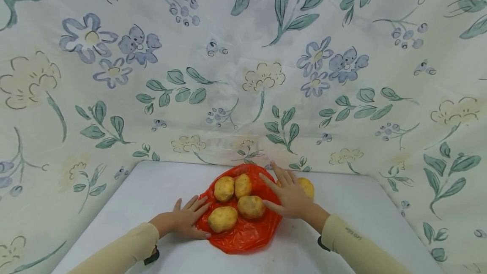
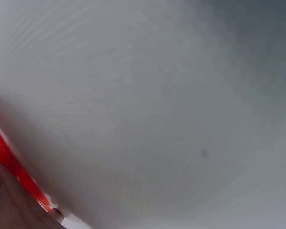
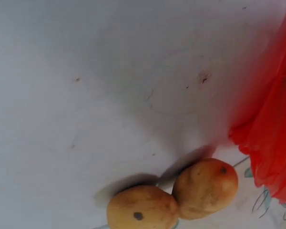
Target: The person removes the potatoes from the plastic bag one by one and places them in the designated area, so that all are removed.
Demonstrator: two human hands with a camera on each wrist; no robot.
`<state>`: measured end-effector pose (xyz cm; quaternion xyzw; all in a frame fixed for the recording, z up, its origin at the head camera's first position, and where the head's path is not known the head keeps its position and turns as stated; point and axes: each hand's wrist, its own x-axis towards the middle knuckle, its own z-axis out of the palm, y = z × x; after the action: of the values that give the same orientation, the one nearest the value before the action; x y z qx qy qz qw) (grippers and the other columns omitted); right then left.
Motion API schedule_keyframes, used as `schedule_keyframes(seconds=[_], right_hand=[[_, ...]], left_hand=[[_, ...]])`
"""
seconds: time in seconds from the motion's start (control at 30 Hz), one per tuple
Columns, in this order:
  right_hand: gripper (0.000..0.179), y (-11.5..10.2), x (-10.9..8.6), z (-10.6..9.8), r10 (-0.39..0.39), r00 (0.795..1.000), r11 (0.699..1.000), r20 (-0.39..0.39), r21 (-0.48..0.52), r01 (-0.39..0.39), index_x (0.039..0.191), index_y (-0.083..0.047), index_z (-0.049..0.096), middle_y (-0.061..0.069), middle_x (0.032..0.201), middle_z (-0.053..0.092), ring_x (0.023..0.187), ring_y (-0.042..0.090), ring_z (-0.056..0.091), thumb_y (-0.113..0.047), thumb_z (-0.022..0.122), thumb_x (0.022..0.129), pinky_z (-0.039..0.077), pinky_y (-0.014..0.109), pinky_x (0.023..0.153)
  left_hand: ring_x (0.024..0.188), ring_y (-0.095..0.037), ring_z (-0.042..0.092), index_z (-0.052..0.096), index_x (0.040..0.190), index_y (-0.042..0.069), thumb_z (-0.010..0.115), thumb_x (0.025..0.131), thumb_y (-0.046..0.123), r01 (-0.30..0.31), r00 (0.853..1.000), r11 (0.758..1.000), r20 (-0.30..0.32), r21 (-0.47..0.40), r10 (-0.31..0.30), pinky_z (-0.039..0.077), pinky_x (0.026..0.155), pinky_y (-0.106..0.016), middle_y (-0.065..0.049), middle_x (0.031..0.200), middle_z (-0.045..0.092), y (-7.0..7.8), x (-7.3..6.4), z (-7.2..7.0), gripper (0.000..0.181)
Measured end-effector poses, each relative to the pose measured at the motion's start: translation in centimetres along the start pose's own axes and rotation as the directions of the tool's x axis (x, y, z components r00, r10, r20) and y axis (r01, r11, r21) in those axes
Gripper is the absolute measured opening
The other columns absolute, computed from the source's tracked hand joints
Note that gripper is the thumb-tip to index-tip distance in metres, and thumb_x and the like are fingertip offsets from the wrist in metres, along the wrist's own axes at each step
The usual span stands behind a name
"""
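A red plastic bag [image 1: 247, 240] lies spread on the white table, with several potatoes [image 1: 222, 219] on top of it. My left hand [image 1: 188, 219], fingers spread, rests at the bag's left edge beside the nearest potato. On the opposite side, my right hand [image 1: 291, 195] stretches its fingers over the bag's right edge. Just beyond that hand sits another potato [image 1: 306, 187], partly covered by it in the head view. The right wrist view shows two potatoes [image 3: 205, 188] lying side by side off the bag, close to its red folds [image 3: 276, 138].
The white table [image 1: 152, 189] reaches back to a hanging cloth [image 1: 228, 96] printed with flowers and leaves. Small dark specks [image 3: 203, 77] mark the tabletop near the right hand. Dark bands [image 1: 152, 257] circle both wrists.
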<state>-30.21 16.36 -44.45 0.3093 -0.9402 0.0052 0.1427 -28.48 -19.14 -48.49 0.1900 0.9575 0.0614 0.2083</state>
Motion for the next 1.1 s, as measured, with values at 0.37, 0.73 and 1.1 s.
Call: schedule_keyframes(seconds=[0.37,0.73,1.1], right_hand=[[0.076,-1.5,0.2,0.8,-0.087,0.996,0.996,0.007,0.023,0.087,0.159,-0.031,0.017,0.01,0.168,-0.002,0.153,0.033,0.01,-0.065,0.042,0.095,0.016,0.063,0.119],[0.078,-3.0,0.6,1.1,-0.148,0.989,0.988,0.006,0.048,0.147,0.159,-0.026,0.02,0.013,0.168,-0.002,0.155,0.033,0.002,-0.066,0.041,0.096,0.01,0.062,0.12],[0.078,-3.5,1.2,1.3,-0.141,0.989,0.99,-0.041,-0.019,0.14,0.159,-0.027,0.021,0.014,0.167,0.001,0.154,0.035,-0.005,-0.069,0.037,0.095,0.002,0.064,0.119]], left_hand=[[0.152,-0.041,0.004,0.03,0.155,0.011,0.062,0.075,0.077,-0.017,1.0,0.999,0.009,-0.051,0.018,-0.002,0.111,-0.077,-0.013,0.164,0.018,0.1,-0.2,0.0,0.108],[0.153,-0.039,0.005,0.031,0.155,0.013,0.061,0.074,0.079,-0.009,1.0,0.999,-0.004,-0.039,0.009,-0.002,0.112,-0.076,-0.011,0.164,0.02,-0.1,0.1,0.1,0.109],[0.152,-0.04,0.007,0.032,0.154,0.012,0.064,0.079,0.072,-0.006,1.0,1.0,0.0,0.003,0.006,0.002,0.112,-0.076,-0.011,0.164,0.021,0.5,-0.6,-0.5,0.102]])
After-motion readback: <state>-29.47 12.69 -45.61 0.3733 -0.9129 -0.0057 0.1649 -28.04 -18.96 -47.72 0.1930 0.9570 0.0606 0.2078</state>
